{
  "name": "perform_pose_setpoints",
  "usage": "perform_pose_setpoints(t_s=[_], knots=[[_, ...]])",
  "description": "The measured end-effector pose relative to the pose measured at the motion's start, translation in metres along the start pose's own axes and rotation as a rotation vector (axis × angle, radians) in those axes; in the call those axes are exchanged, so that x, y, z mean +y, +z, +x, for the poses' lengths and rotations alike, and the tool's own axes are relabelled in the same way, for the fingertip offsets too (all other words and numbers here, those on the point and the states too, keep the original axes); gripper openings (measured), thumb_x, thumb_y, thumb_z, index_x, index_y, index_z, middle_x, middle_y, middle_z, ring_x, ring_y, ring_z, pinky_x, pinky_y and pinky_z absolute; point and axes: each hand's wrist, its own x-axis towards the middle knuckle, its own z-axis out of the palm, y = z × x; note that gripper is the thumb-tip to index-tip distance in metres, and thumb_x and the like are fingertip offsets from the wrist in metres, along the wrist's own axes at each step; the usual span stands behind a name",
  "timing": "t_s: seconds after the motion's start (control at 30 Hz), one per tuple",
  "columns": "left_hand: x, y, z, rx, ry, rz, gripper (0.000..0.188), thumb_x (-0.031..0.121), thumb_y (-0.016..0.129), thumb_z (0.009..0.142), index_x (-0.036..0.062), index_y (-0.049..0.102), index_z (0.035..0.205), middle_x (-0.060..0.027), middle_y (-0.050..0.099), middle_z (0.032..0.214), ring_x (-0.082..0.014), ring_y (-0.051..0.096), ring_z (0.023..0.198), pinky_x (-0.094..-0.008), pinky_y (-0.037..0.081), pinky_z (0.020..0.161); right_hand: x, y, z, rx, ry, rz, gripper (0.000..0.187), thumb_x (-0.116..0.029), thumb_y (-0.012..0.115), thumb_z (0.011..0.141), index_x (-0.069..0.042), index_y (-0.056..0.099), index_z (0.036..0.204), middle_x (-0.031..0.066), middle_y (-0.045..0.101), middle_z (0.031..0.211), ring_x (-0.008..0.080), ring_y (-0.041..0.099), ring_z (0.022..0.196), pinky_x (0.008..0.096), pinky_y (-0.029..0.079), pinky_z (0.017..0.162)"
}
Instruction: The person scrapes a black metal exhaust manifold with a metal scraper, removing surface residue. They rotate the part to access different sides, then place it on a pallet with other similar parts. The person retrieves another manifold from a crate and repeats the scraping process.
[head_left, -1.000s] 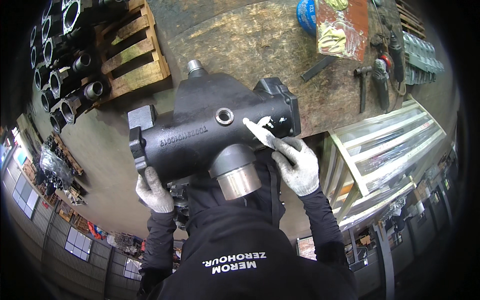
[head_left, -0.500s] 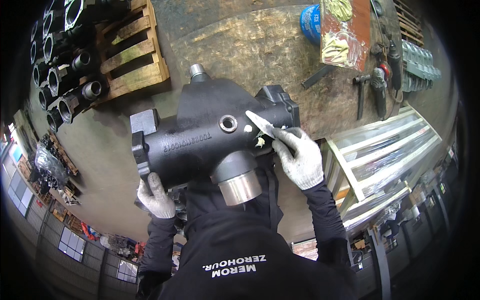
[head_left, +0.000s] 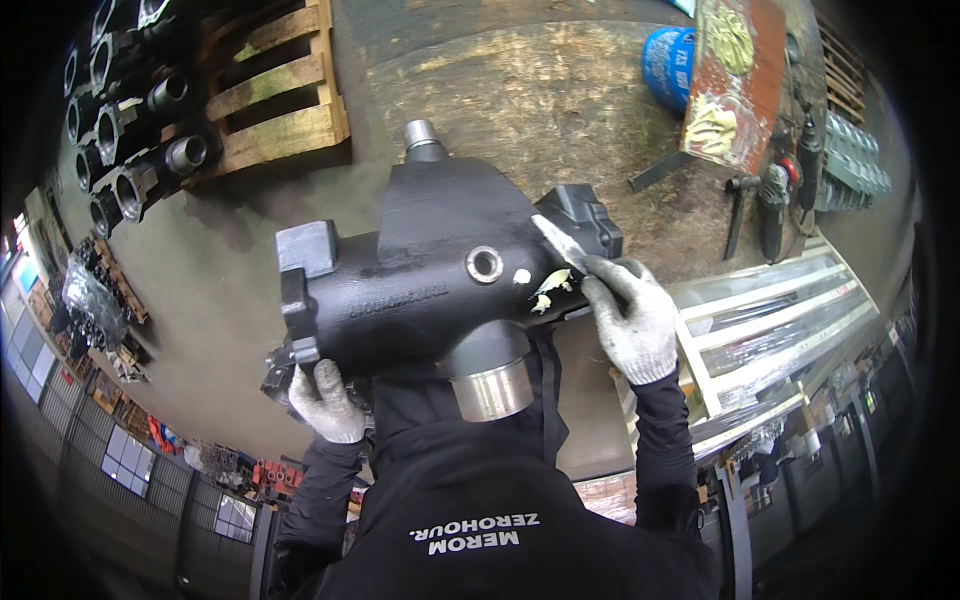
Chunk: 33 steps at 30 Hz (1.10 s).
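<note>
White-gloved right hand holds a spatula over black casting.

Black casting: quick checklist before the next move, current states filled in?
1. Right hand holding the spatula: ok, gripped near its lower end.
2. Left hand at the black casting: ok, by its left end; firmness of hold cannot tell.
3. Spatula blade clear of the casting: cannot tell, it overlaps it in view.
4. Surface free of loose paste: not ok, pale dabs sit right of the round port.
5. Port interior clean: cannot tell, too dark inside.
6. Paste available: ok, two pale heaps on the reddish board.
</note>
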Motion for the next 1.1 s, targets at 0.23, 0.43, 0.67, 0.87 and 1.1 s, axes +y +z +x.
perform_pose_setpoints(t_s=[0.23,0.43,0.67,0.87,1.1], knots=[[0.029,0.006,0.006,-0.092,0.03,0.001,0.032,0.022,0.07,0.102,-0.005,0.065,0.118,0.0007,0.062,0.091,-0.0073,0.054,0.08,-0.025,0.045,0.072,-0.004,0.003,-0.006,0.04,0.016,0.092,0.027,-0.003,0.07,0.094,-0.003,0.074,0.12,0.0148,0.072,0.106,0.0258,0.071,0.096,0.0338,0.054,0.088],[0.041,0.013,0.011,-0.102,0.045,0.031,0.027,0.024,0.069,0.102,-0.0025,0.066,0.109,0.0018,0.059,0.078,-0.0059,0.051,0.071,-0.0245,0.043,0.066,-0.034,0.015,-0.012,-0.003,-0.035,0.216,0.029,-0.002,0.073,0.09,-0.001,0.074,0.119,0.0153,0.072,0.106,0.0267,0.072,0.094,0.0347,0.056,0.084],[0.064,0.017,0.013,-0.166,-0.03,0.039,0.028,0.027,0.07,0.102,-0.0014,0.066,0.101,0.0012,0.061,0.074,-0.0052,0.053,0.067,-0.0237,0.043,0.063,-0.103,0.031,-0.003,-0.218,-0.271,0.154,0.025,-0.012,0.075,0.089,-0.003,0.076,0.112,0.0171,0.072,0.099,0.036,0.071,0.09,0.0408,0.056,0.082],[0.072,0.02,0.015,-0.174,0.025,0.09,0.025,0.02,0.071,0.1,-0.0048,0.068,0.105,-0.0065,0.069,0.081,-0.0121,0.063,0.074,-0.0285,0.05,0.07,-0.123,0.041,0.008,-0.264,-0.249,0.094,0.027,-0.016,0.076,0.089,-0.007,0.077,0.115,0.0167,0.071,0.1,0.035,0.071,0.089,0.04,0.056,0.079],[0.065,0.017,0.014,-0.172,-0.001,0.093,0.023,0.016,0.072,0.099,-0.0054,0.068,0.104,-0.0088,0.069,0.082,-0.0139,0.064,0.075,-0.03,0.052,0.071,-0.121,0.026,0.001,-0.27,-0.263,0.01,0.026,-0.014,0.075,0.089,-0.008,0.077,0.115,0.0175,0.069,0.103,0.0346,0.071,0.09,0.0407,0.056,0.08]])
